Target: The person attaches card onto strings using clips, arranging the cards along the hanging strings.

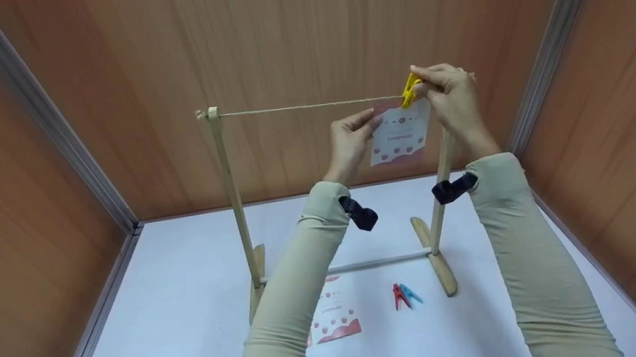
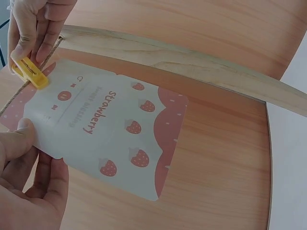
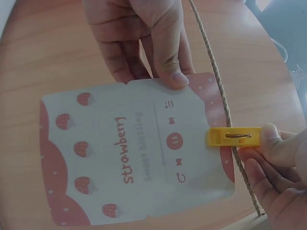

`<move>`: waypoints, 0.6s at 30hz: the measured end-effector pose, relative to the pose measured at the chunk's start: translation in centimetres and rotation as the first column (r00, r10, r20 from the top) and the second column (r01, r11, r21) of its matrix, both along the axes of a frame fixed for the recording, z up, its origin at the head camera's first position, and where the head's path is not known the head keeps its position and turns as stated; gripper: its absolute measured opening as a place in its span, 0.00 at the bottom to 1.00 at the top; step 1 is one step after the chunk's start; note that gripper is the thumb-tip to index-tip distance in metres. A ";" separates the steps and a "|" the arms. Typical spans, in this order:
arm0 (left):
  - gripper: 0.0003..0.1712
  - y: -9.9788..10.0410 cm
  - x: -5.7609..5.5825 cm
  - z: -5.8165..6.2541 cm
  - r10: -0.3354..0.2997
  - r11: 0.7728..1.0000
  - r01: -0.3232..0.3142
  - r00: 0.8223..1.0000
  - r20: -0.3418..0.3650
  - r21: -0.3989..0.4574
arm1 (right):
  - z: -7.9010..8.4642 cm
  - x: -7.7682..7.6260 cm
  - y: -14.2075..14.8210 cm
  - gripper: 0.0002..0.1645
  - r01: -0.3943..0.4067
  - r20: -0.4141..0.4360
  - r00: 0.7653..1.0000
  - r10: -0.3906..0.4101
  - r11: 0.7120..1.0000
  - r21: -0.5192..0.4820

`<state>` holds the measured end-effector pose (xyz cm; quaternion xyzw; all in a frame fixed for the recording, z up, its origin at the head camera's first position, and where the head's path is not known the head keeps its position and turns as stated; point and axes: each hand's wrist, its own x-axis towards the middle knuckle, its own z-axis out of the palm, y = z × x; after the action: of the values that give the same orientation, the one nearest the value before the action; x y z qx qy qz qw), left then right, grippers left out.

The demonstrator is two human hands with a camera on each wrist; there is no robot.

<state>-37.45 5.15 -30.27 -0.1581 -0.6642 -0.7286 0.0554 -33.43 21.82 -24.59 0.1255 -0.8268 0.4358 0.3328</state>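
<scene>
A strawberry-printed card [image 1: 400,132] hangs at the right part of a string [image 1: 308,106] tied between two wooden posts. My left hand [image 1: 348,142] pinches the card's left edge between thumb and fingers. At the card's top edge, my right hand [image 1: 455,100] pinches a yellow clothespin [image 1: 408,91] by its handle end. In the right wrist view the clothespin [image 3: 234,137] lies across the string [image 3: 219,86], its tip over the card's pink border. The left wrist view shows the card [image 2: 105,124] with the word "Strawberry" and several printed strawberries.
A red clothespin [image 1: 400,297] and a blue clothespin [image 1: 410,294] lie on the white table [image 1: 189,318]. Another strawberry card [image 1: 336,317] lies there, partly behind my left sleeve. The stand's left post [image 1: 235,201] and right post [image 1: 441,205] rise from wooden feet, joined by a white bar [image 1: 378,261].
</scene>
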 end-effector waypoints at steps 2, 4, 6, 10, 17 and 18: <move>0.15 0.0 0.0 0.0 -0.001 1.000 0.001 1.000 -0.011 -0.001 | 0.1 0.1 0.0 0.20 -0.003 0.025 1.000 0.002 1.000 0.014; 0.15 -0.1 0.1 0.0 0.000 1.000 0.000 1.000 -0.023 0.001 | 0.2 0.1 0.0 0.21 -0.006 0.045 0.999 0.005 1.000 0.027; 0.15 -0.1 0.0 -0.1 0.002 1.000 -0.002 0.999 -0.035 0.002 | 0.2 0.1 0.1 0.22 -0.003 0.062 0.998 0.001 0.999 0.041; 0.15 0.0 0.0 0.0 0.004 1.000 -0.003 0.999 -0.041 0.018 | 0.2 0.0 0.2 0.22 -0.005 0.082 0.997 0.001 0.999 0.049; 0.15 -0.1 0.1 0.1 0.001 1.000 -0.001 0.999 -0.040 0.021 | -0.1 -0.1 0.5 0.24 -0.038 0.101 0.994 0.040 0.999 -0.024; 0.15 -0.1 0.1 0.1 0.001 1.000 0.000 0.999 -0.039 0.020 | -0.2 -0.1 0.5 0.24 -0.042 0.101 0.994 0.045 0.998 -0.036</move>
<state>-37.34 5.05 -30.16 -0.1715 -0.6555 -0.7321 0.0702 -33.48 22.32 -24.78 0.1155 -0.8321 0.4629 0.2828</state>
